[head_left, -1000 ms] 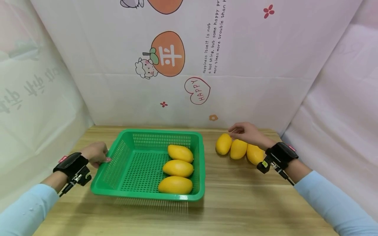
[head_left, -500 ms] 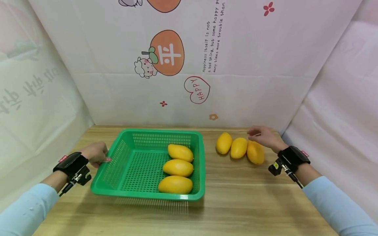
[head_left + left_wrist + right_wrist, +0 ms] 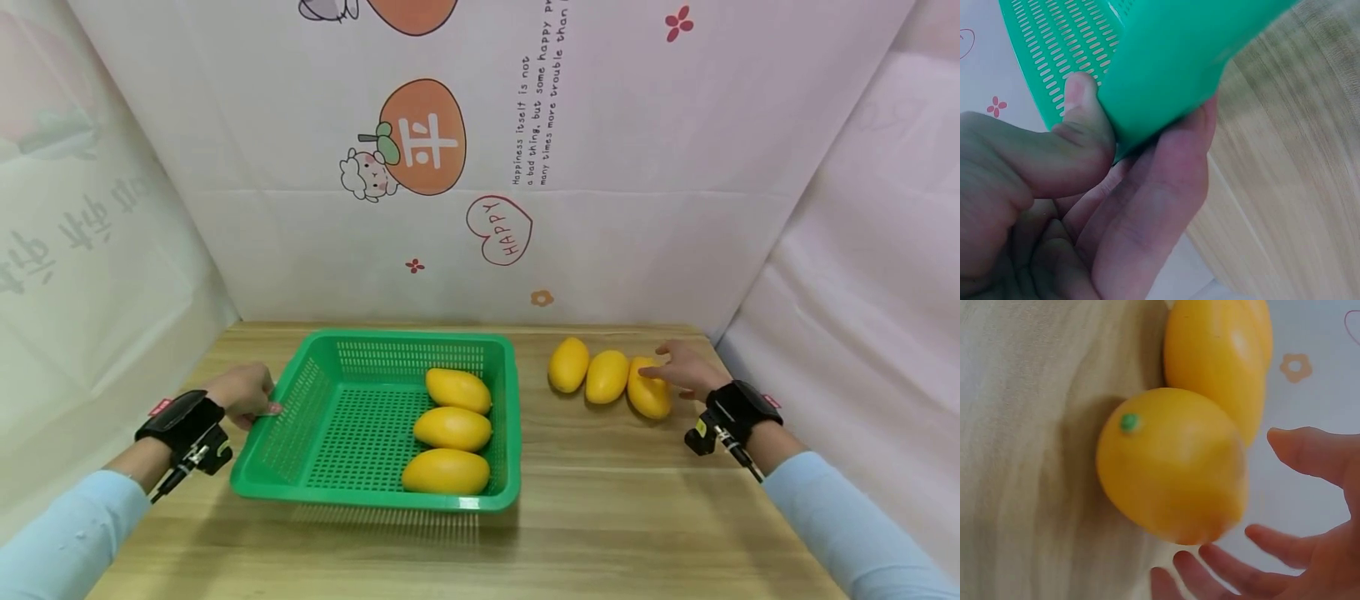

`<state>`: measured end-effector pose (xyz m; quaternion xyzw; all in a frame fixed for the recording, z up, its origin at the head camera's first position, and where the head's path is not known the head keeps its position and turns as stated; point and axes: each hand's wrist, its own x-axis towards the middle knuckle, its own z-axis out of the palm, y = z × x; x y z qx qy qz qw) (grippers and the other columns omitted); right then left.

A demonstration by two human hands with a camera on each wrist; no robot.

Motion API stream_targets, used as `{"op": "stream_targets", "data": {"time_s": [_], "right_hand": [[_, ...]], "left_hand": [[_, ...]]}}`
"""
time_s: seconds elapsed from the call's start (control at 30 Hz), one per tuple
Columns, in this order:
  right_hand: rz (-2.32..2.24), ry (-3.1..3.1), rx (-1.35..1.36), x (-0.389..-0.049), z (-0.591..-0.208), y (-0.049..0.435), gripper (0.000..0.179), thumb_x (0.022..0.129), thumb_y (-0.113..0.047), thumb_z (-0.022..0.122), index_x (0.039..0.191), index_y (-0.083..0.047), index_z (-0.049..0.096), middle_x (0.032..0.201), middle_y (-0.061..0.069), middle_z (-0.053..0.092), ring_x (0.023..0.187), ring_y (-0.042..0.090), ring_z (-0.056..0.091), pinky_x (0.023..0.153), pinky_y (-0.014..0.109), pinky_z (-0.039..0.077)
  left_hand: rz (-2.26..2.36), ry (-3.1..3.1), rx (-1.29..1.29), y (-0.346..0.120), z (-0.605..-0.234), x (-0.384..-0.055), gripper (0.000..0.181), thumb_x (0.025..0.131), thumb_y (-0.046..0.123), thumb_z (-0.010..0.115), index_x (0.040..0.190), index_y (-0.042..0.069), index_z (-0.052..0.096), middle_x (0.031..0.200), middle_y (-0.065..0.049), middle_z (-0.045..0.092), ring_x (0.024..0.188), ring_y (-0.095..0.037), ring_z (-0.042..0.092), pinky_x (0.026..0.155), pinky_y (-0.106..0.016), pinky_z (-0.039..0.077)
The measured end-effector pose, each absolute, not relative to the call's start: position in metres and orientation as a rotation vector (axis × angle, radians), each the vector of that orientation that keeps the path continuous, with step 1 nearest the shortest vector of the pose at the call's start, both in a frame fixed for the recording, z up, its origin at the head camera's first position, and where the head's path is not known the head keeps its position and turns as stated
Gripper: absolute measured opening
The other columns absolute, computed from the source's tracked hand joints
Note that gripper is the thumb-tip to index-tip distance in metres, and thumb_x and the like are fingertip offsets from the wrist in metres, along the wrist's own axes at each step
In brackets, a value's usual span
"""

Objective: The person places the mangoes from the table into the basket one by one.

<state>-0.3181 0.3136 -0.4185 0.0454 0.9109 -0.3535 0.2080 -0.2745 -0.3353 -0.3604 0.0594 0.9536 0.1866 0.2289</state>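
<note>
My left hand (image 3: 242, 393) grips the left rim of a green plastic basket (image 3: 360, 498); in the left wrist view its thumb lies inside the green wall (image 3: 1172, 62) and the fingers lie outside. Three yellow mangoes (image 3: 452, 428) sit along the basket's right side. Three more lie side by side on the table to the right. At the rightmost mango (image 3: 649, 400) my right hand (image 3: 690, 370) reaches in with fingers spread. In the right wrist view this mango (image 3: 1166, 462) shows a green stem tip, and the fingertips are right at its lower edge.
The left mango (image 3: 568, 365) and the middle mango (image 3: 607, 377) of the row lie near the back of the wooden table (image 3: 585, 517). A printed white cloth (image 3: 600, 250) hangs behind, and white cloth walls stand at both sides.
My right hand has moved right from above the left and middle mangoes of the row, then down beside the rightmost one, its fingers spreading. The left hand and basket have stayed put.
</note>
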Motion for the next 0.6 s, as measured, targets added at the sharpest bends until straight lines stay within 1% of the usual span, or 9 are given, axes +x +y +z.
{"op": "stream_targets", "data": {"time_s": [0.07, 0.17, 0.27, 0.33, 0.4, 0.47, 0.53, 0.6], "right_hand": [[-1.022, 2.483, 0.177, -0.319, -0.423, 0.314, 0.089, 0.101, -0.038, 0.057, 0.153, 0.013, 0.006, 0.152, 0.041, 0.016, 0.134, 0.055, 0.032, 0.099, 0.064, 0.046], [-1.043, 2.442, 0.206, -0.320, -0.427, 0.314, 0.090, 0.102, -0.038, 0.055, 0.151, 0.016, 0.002, 0.151, 0.042, 0.014, 0.132, 0.056, 0.034, 0.098, 0.065, 0.046], [-1.029, 2.443, 0.206, -0.321, -0.430, 0.314, 0.089, 0.102, -0.038, 0.054, 0.150, 0.018, 0.003, 0.148, 0.043, 0.017, 0.130, 0.056, 0.037, 0.099, 0.065, 0.047], [-1.016, 2.454, 0.189, -0.322, -0.432, 0.314, 0.086, 0.102, -0.038, 0.054, 0.148, 0.019, 0.010, 0.142, 0.042, 0.026, 0.124, 0.053, 0.043, 0.096, 0.063, 0.050], [-1.001, 2.464, 0.167, -0.323, -0.434, 0.314, 0.079, 0.101, -0.040, 0.054, 0.143, 0.019, 0.022, 0.126, 0.037, 0.040, 0.109, 0.044, 0.053, 0.091, 0.058, 0.055], [-1.008, 2.459, 0.144, -0.324, -0.436, 0.313, 0.068, 0.101, -0.041, 0.055, 0.131, 0.016, 0.033, 0.104, 0.025, 0.049, 0.091, 0.032, 0.056, 0.083, 0.051, 0.059], [-1.034, 2.437, 0.132, -0.324, -0.437, 0.313, 0.054, 0.100, -0.041, 0.056, 0.116, 0.008, 0.041, 0.084, 0.010, 0.046, 0.074, 0.020, 0.052, 0.075, 0.043, 0.060], [-1.072, 2.400, 0.122, -0.325, -0.438, 0.312, 0.041, 0.101, -0.039, 0.056, 0.099, 0.000, 0.044, 0.070, 0.001, 0.039, 0.062, 0.014, 0.045, 0.066, 0.034, 0.055]], "left_hand": [[0.510, 2.626, 0.164, -0.336, -0.361, -0.274, 0.027, 0.094, 0.005, 0.068, 0.102, -0.020, 0.065, 0.078, -0.015, 0.063, 0.065, -0.018, 0.063, 0.058, -0.030, 0.061], [0.502, 2.628, 0.160, -0.336, -0.362, -0.274, 0.024, 0.094, 0.006, 0.068, 0.100, -0.018, 0.066, 0.076, -0.014, 0.063, 0.064, -0.017, 0.063, 0.057, -0.029, 0.060], [0.491, 2.629, 0.155, -0.337, -0.362, -0.275, 0.022, 0.094, 0.007, 0.067, 0.098, -0.016, 0.067, 0.075, -0.013, 0.062, 0.064, -0.017, 0.062, 0.057, -0.028, 0.060], [0.493, 2.626, 0.157, -0.337, -0.363, -0.275, 0.021, 0.094, 0.007, 0.067, 0.097, -0.015, 0.067, 0.074, -0.012, 0.062, 0.063, -0.017, 0.062, 0.057, -0.028, 0.060], [0.500, 2.625, 0.163, -0.338, -0.364, -0.274, 0.021, 0.094, 0.006, 0.068, 0.096, -0.015, 0.067, 0.073, -0.012, 0.061, 0.063, -0.017, 0.062, 0.056, -0.028, 0.060], [0.509, 2.624, 0.166, -0.338, -0.365, -0.274, 0.020, 0.094, 0.005, 0.068, 0.096, -0.015, 0.067, 0.073, -0.012, 0.061, 0.063, -0.017, 0.062, 0.057, -0.029, 0.060], [0.514, 2.630, 0.174, -0.338, -0.366, -0.275, 0.020, 0.094, 0.005, 0.068, 0.095, -0.015, 0.067, 0.073, -0.012, 0.062, 0.062, -0.017, 0.063, 0.056, -0.029, 0.060], [0.511, 2.635, 0.176, -0.337, -0.367, -0.275, 0.019, 0.094, 0.005, 0.067, 0.095, -0.014, 0.068, 0.073, -0.012, 0.062, 0.062, -0.016, 0.063, 0.056, -0.028, 0.060]]}}
